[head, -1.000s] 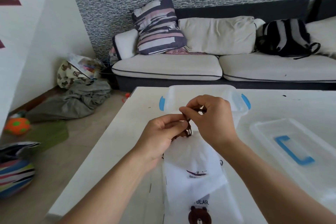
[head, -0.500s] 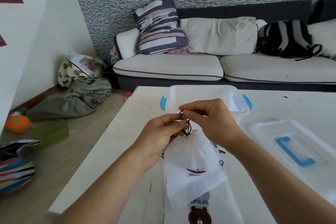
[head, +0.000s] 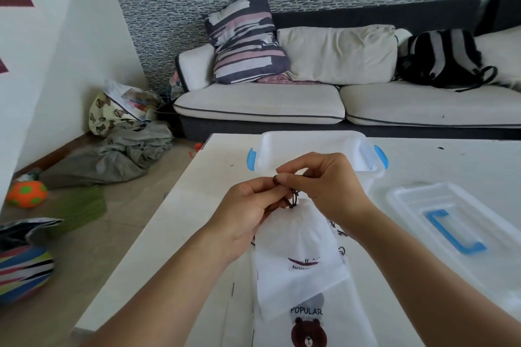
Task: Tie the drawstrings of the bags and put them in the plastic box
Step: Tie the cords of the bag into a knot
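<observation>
A small white drawstring bag (head: 298, 251) hangs from its dark brown drawstring (head: 291, 200) above the white table (head: 203, 183). My left hand (head: 251, 211) pinches the string from the left. My right hand (head: 327, 186) pinches a loop of the same string from the right, fingertips nearly touching the left ones. Under the bag lies another white bag (head: 307, 327) printed with a brown bear and the word POPULAR. Just beyond my hands stands the clear plastic box (head: 310, 141) with blue side clips; its inside is partly hidden by my hands.
The box's clear lid (head: 456, 231) with a blue handle lies on the table to the right. A sofa (head: 338, 101) with cushions and a backpack stands behind the table. Clothes, bags and balls lie on the floor to the left.
My right hand has shifted slightly right and up while working the string loop. The bag still hangs between both hands in about the same place.
</observation>
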Demonstrator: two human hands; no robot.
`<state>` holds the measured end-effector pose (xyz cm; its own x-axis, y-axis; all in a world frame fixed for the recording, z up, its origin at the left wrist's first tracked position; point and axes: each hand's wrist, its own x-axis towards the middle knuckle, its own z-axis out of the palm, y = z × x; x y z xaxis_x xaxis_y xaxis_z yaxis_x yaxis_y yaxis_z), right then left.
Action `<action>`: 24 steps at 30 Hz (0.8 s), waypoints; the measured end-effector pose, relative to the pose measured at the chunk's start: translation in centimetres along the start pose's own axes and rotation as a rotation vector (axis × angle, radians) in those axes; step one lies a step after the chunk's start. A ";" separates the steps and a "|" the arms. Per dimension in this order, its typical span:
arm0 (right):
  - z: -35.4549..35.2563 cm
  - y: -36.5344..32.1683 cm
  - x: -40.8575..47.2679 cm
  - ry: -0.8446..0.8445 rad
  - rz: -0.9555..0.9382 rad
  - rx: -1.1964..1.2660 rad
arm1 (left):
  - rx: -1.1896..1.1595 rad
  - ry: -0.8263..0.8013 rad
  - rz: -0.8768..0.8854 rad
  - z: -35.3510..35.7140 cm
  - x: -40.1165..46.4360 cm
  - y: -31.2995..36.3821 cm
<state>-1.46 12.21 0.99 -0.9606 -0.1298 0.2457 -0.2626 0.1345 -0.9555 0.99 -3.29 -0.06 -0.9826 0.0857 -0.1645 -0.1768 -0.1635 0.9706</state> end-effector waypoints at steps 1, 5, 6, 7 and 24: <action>-0.3 0.0 0.1 0.009 0.007 -0.005 | -0.026 0.015 0.003 0.0 0.0 0.1; -1.7 0.1 0.5 0.020 0.060 -0.052 | -0.121 0.077 0.028 -0.2 0.3 0.4; -1.8 0.1 0.5 -0.005 0.075 -0.079 | -0.126 0.086 0.037 -0.3 0.3 0.4; -1.9 0.1 0.4 -0.030 0.083 -0.112 | -0.125 0.093 0.045 -0.3 0.3 0.4; -2.0 0.6 0.3 -0.183 0.087 -0.002 | -0.120 0.117 0.203 0.6 0.6 0.4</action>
<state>-2.05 14.19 0.78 -0.9471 -0.2942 0.1282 -0.1797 0.1552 -0.9714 0.40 -2.74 0.33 -0.9973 -0.0738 0.0050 0.0257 -0.2821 0.9590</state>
